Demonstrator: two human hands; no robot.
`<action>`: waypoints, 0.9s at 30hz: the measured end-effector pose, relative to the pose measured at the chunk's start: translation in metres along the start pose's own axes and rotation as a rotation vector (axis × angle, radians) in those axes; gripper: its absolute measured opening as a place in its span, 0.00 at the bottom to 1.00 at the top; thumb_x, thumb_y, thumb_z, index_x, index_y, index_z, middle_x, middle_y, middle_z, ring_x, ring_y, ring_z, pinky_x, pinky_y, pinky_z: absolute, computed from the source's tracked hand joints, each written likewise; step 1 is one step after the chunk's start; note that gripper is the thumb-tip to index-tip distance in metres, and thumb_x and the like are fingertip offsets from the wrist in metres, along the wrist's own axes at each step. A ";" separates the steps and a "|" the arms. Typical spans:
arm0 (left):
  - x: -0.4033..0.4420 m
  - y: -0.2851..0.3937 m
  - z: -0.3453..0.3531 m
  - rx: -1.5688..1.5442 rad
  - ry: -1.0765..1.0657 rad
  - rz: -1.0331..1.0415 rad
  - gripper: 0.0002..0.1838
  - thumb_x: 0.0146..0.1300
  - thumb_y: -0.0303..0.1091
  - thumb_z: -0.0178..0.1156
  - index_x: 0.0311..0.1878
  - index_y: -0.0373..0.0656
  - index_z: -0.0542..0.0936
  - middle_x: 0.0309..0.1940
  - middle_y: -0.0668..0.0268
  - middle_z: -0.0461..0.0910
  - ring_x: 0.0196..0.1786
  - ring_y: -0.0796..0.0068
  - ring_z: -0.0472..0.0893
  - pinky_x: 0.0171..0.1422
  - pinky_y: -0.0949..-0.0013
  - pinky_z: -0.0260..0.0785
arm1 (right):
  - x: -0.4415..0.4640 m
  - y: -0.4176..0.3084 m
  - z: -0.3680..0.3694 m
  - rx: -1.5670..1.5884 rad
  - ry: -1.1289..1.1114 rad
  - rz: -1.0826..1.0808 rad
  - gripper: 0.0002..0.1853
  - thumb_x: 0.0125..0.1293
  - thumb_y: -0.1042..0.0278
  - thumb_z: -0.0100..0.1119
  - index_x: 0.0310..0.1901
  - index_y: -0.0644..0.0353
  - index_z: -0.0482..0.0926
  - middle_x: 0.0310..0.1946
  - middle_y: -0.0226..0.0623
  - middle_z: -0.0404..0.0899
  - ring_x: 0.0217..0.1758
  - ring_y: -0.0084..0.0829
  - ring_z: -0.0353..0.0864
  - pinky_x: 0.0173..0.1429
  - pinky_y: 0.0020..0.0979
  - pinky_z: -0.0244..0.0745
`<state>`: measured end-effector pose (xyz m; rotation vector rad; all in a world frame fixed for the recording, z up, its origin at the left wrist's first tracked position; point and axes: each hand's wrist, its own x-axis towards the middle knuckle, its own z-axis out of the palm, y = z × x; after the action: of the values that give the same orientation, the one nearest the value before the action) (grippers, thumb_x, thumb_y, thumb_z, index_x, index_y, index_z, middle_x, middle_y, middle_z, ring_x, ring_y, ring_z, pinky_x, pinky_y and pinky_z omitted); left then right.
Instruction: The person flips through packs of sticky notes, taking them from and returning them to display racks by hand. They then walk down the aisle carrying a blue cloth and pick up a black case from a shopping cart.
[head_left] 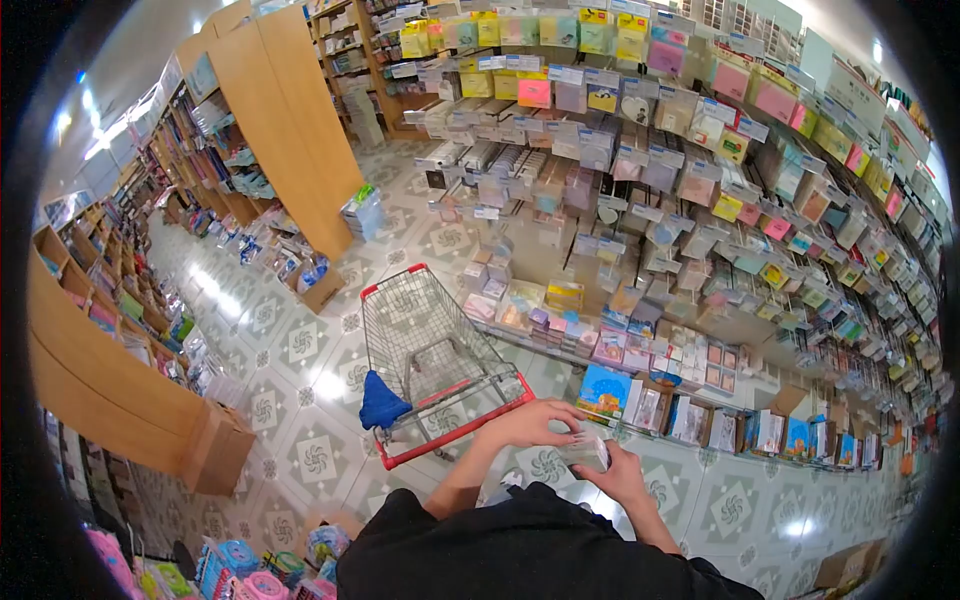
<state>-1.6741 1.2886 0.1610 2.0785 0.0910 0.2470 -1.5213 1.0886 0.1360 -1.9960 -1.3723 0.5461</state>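
Observation:
In front of my body, a small clear-and-white packet (588, 452) is held between my two hands; its exact kind is too small to make out. My right hand (622, 478) grips its right side between thumb and fingers. From the upper left, the curled fingers of my left hand (535, 424) close on its other edge. Just left of my hands stands a wire shopping cart (425, 330) with red corners and a red handle bar. A dark blue cloth (382, 402) hangs over the cart's left side.
A display rack (640, 190) hung with small packaged goods fills the right side. Boxes of cards and notebooks (690, 420) line its base. At left are wooden shelves (290, 120), a cardboard box (218, 448) and goods on the tiled floor. Colourful packages (240, 570) lie at lower left.

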 end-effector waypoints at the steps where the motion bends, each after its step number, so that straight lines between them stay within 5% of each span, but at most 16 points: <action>1: 0.000 0.000 0.000 0.010 -0.010 0.010 0.12 0.59 0.37 0.66 0.42 0.41 0.85 0.55 0.57 0.79 0.60 0.60 0.77 0.65 0.61 0.67 | -0.001 0.000 0.000 0.010 -0.010 0.008 0.34 0.46 0.39 0.73 0.40 0.65 0.78 0.25 0.50 0.81 0.31 0.48 0.84 0.36 0.40 0.78; 7: 0.003 -0.007 0.002 0.023 -0.022 0.006 0.12 0.58 0.37 0.68 0.41 0.40 0.84 0.54 0.58 0.80 0.58 0.60 0.78 0.63 0.62 0.68 | -0.004 0.000 -0.001 0.017 -0.025 0.079 0.32 0.45 0.45 0.76 0.40 0.67 0.78 0.28 0.51 0.83 0.33 0.48 0.85 0.38 0.39 0.79; 27: 0.030 -0.001 0.029 0.083 -0.131 -0.015 0.08 0.55 0.36 0.68 0.35 0.43 0.85 0.48 0.65 0.83 0.55 0.63 0.78 0.61 0.62 0.68 | -0.029 0.017 -0.023 0.042 -0.046 0.092 0.31 0.50 0.40 0.71 0.44 0.62 0.79 0.31 0.48 0.83 0.34 0.49 0.84 0.41 0.40 0.79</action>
<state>-1.6387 1.2696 0.1501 2.1696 0.0379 0.0986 -1.5053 1.0512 0.1399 -2.0313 -1.2906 0.6609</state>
